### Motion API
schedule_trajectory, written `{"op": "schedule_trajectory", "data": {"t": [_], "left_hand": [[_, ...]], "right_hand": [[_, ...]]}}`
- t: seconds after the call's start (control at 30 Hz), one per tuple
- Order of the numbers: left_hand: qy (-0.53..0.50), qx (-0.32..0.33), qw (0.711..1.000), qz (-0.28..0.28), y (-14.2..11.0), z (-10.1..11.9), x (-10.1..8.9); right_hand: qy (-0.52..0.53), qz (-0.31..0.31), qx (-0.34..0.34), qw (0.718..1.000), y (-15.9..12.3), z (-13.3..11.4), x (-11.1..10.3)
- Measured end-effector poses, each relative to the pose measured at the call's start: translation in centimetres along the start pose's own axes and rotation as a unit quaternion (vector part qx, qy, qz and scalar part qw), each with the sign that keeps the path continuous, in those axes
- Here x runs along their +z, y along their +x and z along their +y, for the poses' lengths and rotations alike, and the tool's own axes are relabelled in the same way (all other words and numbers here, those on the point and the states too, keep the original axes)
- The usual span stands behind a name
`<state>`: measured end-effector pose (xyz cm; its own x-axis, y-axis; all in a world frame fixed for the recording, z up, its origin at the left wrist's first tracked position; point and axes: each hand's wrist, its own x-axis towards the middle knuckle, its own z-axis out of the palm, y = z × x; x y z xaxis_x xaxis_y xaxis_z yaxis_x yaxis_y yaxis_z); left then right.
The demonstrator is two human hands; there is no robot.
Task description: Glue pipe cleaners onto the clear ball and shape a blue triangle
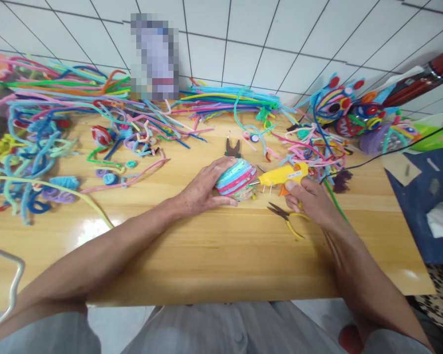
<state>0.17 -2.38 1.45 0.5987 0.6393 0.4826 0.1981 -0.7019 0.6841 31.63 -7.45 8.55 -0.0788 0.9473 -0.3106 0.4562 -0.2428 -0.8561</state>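
Note:
My left hand [212,184] grips a rounded form wrapped in pipe cleaners [237,178], striped pink, light blue and green, and holds it against the wooden table. In my right hand [305,199] is a yellow glue gun [283,176], with fingers wrapped round its handle near the orange trigger. The gun's metal nozzle points left and meets, or nearly meets, the right side of the striped form. Just below the gun lie pliers with yellow handles [291,220]. A brown piece with two prongs [232,147] is behind the striped form, partly hidden by it.
Bundles of coloured pipe cleaners [229,101] line the back by the tiled wall. Curled pieces [40,157] crowd the left side. Finished-looking colourful figures [334,103] stand at the back right, near a dark red cylinder [428,73]. A black cord [387,153] runs right from the gun.

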Motion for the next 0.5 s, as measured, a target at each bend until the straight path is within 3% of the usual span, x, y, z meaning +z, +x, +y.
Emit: {"op": "schedule_trajectory", "data": {"t": [0.5], "left_hand": [[0.003, 0.015, 1.0, 0.002, 0.1, -0.2, 0.0]], "right_hand": [[-0.046, 0.007, -0.028, 0.998, -0.4, -1.1, 0.0]]}}
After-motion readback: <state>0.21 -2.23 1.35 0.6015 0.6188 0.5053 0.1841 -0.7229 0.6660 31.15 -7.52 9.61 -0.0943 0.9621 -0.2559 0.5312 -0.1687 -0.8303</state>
